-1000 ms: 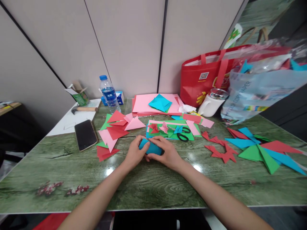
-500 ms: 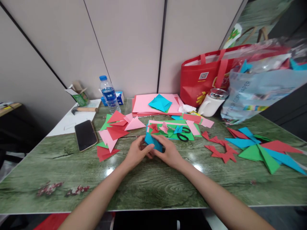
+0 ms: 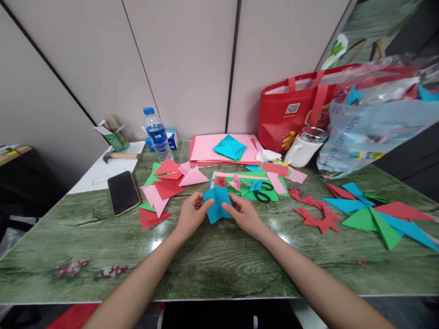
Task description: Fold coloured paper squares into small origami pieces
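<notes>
A small blue sheet of paper (image 3: 216, 208) with crease lines is held up between both hands, partly opened along its folds. My left hand (image 3: 192, 211) pinches its left edge, thumb on the near face. On the opposite edge, my right hand (image 3: 244, 213) grips with thumb in front and fingers behind. Just beyond the hands lie small folded paper pieces, a pink one (image 3: 235, 183) among them, and black-handled scissors (image 3: 262, 196) on green and pink sheets.
Left are red and pink paper triangles (image 3: 168, 189), a phone (image 3: 124, 193), a hammer (image 3: 123, 156) and a water bottle (image 3: 158, 135). Right are a red paper ring (image 3: 322, 224), folded paper points (image 3: 370, 219), a white mug (image 3: 302, 151), a red bag (image 3: 274, 109) and a plastic bag (image 3: 363, 137).
The blue paper was folded and tilted between my hands; now it is spread wider, its creased face showing. My hands have moved slightly apart.
</notes>
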`<action>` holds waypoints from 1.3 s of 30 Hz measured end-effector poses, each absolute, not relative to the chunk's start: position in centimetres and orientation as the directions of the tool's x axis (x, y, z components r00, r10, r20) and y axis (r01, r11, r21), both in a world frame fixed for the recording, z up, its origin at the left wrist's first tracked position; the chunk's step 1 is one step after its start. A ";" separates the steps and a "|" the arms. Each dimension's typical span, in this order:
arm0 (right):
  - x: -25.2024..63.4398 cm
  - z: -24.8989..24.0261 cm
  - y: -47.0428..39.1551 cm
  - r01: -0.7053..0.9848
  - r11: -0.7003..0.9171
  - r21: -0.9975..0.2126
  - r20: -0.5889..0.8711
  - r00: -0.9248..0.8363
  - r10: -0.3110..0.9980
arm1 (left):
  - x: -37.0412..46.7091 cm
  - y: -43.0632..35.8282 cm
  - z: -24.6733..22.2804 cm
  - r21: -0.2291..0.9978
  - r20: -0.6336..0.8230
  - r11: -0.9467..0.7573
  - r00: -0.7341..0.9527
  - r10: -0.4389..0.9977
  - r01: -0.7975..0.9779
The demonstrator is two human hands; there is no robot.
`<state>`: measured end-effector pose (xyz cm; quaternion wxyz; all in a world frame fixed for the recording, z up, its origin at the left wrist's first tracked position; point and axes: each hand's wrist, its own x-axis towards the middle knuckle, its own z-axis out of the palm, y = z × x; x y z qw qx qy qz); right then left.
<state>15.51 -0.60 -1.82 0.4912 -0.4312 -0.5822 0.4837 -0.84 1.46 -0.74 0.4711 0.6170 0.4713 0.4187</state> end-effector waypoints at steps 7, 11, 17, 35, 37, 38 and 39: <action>15.9 -2.2 -0.4 -0.006 0.113 -0.994 0.113 -0.083 0.990 | -0.8 1.6 -1.0 0.968 0.072 -0.123 0.226 0.972 0.219; 15.9 -2.4 -0.3 -0.036 0.095 -0.995 0.096 -0.050 0.994 | -0.8 1.5 -1.0 0.964 0.079 -0.133 0.233 0.969 0.230; 15.7 -2.4 -0.2 -0.115 0.077 -0.990 0.081 -0.029 0.996 | -0.8 1.5 -1.1 0.965 0.089 -0.143 0.236 0.968 0.221; 15.9 -2.4 -0.3 -0.139 0.056 -0.989 0.057 -0.004 0.998 | -0.6 1.3 -0.9 0.972 0.071 -0.127 0.270 0.960 0.198; 15.9 -2.6 -0.2 -0.133 0.055 -0.990 0.055 0.003 0.998 | -0.5 1.2 -0.7 0.975 0.061 -0.121 0.294 0.954 0.188; 16.0 -2.6 -0.2 -0.128 0.054 -0.990 0.054 0.006 0.999 | -0.5 1.1 -0.6 0.975 0.055 -0.117 0.306 0.950 0.188; 16.0 -2.7 -0.2 -0.121 0.053 -0.991 0.052 0.008 0.999 | -0.5 1.0 -0.5 0.974 0.049 -0.115 0.316 0.948 0.194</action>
